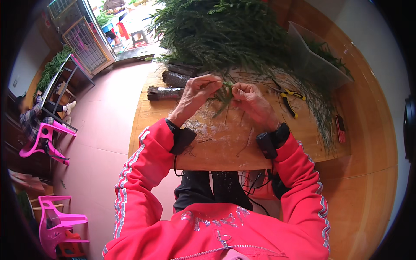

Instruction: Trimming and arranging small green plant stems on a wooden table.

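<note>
Above the wooden table (208,158), my left hand (195,96) and my right hand (255,103) are raised close together. Both pinch a small green pine-like sprig (223,104), its needles hanging down between them. The left fingertips close on its upper end, while the right thumb and fingers grip its other side. My fingers partly cover the sprig, so its exact joint cannot be made out. To the right of my right hand lie pliers (287,100) with yellow and black handles. Bundles of thin dark stems (164,93) wrapped in clear film lie left of my left hand.
A large heap of green pine-like branches (225,39) covers the table's far side. A translucent plastic bin (310,54) with greenery stands far right, near a red phone (340,128). Left are a seated person (30,123), a pink stool (43,136) and a pink chair (56,221).
</note>
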